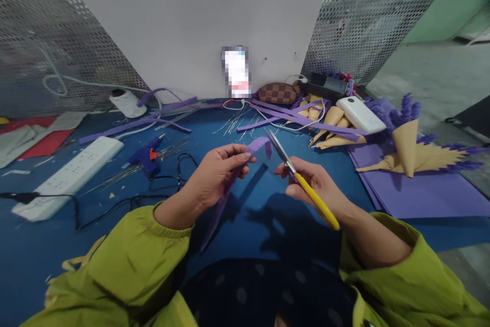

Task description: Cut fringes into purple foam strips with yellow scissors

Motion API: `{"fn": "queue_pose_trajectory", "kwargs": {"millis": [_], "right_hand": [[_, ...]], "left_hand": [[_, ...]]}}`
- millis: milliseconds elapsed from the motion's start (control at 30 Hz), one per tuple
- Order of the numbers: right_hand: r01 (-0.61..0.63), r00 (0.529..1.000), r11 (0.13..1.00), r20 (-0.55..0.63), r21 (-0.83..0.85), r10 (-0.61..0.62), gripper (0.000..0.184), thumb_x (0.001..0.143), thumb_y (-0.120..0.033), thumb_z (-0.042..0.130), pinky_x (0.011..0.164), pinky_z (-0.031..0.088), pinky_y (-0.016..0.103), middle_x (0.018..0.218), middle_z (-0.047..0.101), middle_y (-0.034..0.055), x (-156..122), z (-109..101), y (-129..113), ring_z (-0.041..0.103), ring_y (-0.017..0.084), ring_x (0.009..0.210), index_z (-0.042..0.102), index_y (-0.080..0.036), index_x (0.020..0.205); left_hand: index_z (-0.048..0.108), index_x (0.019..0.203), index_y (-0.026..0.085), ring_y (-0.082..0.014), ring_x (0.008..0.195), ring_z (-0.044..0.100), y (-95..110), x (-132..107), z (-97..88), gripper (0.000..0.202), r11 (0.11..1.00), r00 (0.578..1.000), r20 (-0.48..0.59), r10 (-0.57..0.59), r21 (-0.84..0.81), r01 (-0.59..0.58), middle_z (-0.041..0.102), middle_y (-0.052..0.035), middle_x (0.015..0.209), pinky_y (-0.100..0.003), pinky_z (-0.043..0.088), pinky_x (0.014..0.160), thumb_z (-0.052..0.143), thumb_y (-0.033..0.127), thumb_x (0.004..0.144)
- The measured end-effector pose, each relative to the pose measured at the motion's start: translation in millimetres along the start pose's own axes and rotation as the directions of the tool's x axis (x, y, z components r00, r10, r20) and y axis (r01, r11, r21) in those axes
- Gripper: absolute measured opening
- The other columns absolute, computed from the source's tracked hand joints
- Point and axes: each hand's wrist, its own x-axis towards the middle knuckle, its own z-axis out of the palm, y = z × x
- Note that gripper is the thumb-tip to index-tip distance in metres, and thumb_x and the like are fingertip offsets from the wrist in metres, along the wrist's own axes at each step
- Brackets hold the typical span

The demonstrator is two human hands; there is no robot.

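Between the thumb and fingers of my left hand (pixel 224 171) is pinched a long purple strip (pixel 257 145). Its short upper end bends over to the right, and its long tail hangs down toward the table's front. My right hand (pixel 316 181) holds a pair of scissors (pixel 306 188) with yellow handles, the metal blades pointing up and left. The blade tips are close to the bent end of the strip; whether they touch it I cannot tell. More purple strips (pixel 264 119) lie across the blue table (pixel 245 237) beyond my hands.
To the left are a white power strip (pixel 72 176), black cable, thin wires and a blue glue gun (pixel 147 156). A phone (pixel 236 72) leans against the back panel. On the right lie purple sheets (pixel 424 189), tan paper cones with purple flowers (pixel 408 148) and a white power bank (pixel 362 114).
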Motion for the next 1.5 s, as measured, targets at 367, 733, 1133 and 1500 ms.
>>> {"fn": "queue_pose_trajectory", "kwargs": {"millis": [367, 733, 1133, 1500], "right_hand": [[0.029, 0.996, 0.887, 0.085, -0.460, 0.012, 0.046, 0.076, -0.062, 0.068, 0.056, 0.029, 0.024, 0.076, 0.046, -0.0015, -2, 0, 4, 0.040, 0.011, 0.062, 0.053, -0.018, 0.076], [0.045, 0.998, 0.878, 0.064, -0.476, -0.016, 0.047, 0.078, -0.063, 0.066, 0.058, 0.030, 0.024, 0.078, 0.048, -0.0009, -2, 3, 3, 0.041, 0.012, 0.063, 0.053, -0.018, 0.079], [0.008, 0.997, 0.814, 0.062, -0.581, 0.035, 0.048, 0.075, -0.062, 0.069, 0.056, 0.029, 0.024, 0.083, 0.048, -0.0015, -3, 8, 5, 0.040, 0.010, 0.058, 0.049, -0.019, 0.082], [0.014, 0.995, 0.787, 0.083, -0.616, 0.047, 0.044, 0.082, -0.060, 0.063, 0.057, 0.028, 0.025, 0.081, 0.047, -0.0007, -2, 8, 3, 0.042, 0.011, 0.060, 0.046, -0.020, 0.078]], "left_hand": [[0.069, 0.077, 0.014, -0.0063, 0.056, 0.058, 9, -2, -2.2, 0.020, 0.990, 0.978, -0.158, 0.139, -0.011, -0.143, 0.070, -0.0006, 0.071, -0.016, 0.046, 0.055, 0.083, 0.019, 0.065], [0.072, 0.076, 0.013, -0.0075, 0.057, 0.059, -5, 0, 2.3, 0.015, 0.990, 0.989, -0.075, 0.129, 0.069, -0.124, 0.070, -0.0013, 0.070, -0.018, 0.046, 0.056, 0.081, 0.018, 0.066], [0.073, 0.072, 0.014, -0.0072, 0.053, 0.054, -10, 2, 2.9, 0.011, 0.989, 0.999, -0.023, 0.041, 0.143, -0.037, 0.068, -0.0009, 0.064, -0.019, 0.042, 0.053, 0.080, 0.020, 0.066], [0.073, 0.070, 0.014, -0.0067, 0.053, 0.054, -11, 3, 2.7, 0.013, 0.991, 1.000, -0.002, -0.024, 0.131, 0.024, 0.067, -0.0012, 0.065, -0.018, 0.041, 0.052, 0.081, 0.021, 0.065]]}}
